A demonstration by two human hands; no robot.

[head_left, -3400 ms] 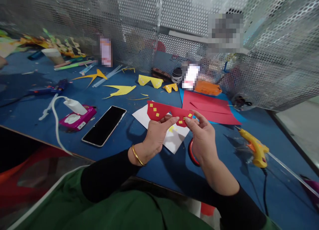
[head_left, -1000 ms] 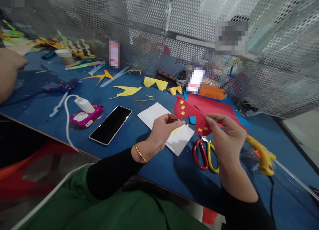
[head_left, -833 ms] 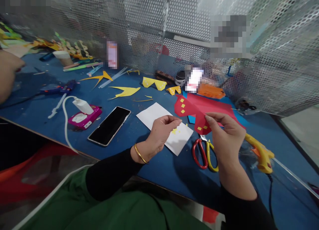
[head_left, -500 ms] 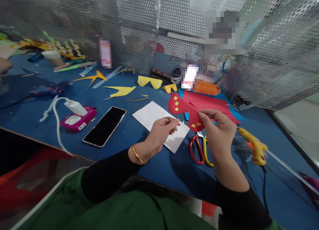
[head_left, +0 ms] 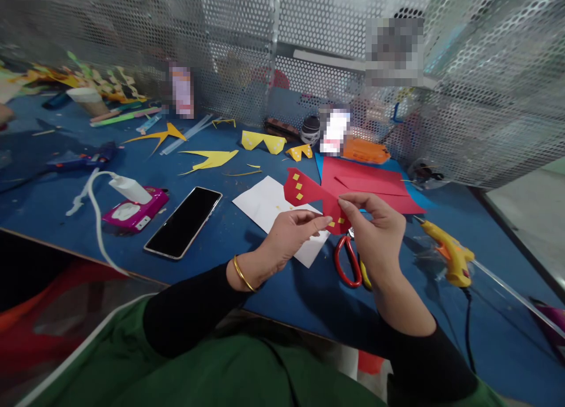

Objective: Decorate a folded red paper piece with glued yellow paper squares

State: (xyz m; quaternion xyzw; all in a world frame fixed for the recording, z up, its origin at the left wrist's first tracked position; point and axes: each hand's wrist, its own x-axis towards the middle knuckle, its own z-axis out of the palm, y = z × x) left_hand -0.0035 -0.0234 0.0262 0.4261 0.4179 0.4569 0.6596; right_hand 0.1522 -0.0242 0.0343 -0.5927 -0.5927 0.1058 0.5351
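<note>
Red paper glasses, dotted with small yellow squares, are held up over the table, tilted down to the right. My right hand pinches their right end between thumb and fingers. With thumb and fingers closed, my left hand takes the lower edge of the same piece, its thumb beside a yellow square; its fingertips are partly hidden. Beneath lies a white sheet of paper with tiny yellow bits on it. Scissors with red and yellow handles lie below the right hand, which partly covers them.
Yellow paper glasses and a smaller orange pair stand behind. Red sheets lie at the right, near a yellow glue gun. At left are a black phone, a purple power socket and a blue glue gun.
The red paper glasses have moved left and slightly down with my right hand. My left hand has moved right and now meets their lower edge.
</note>
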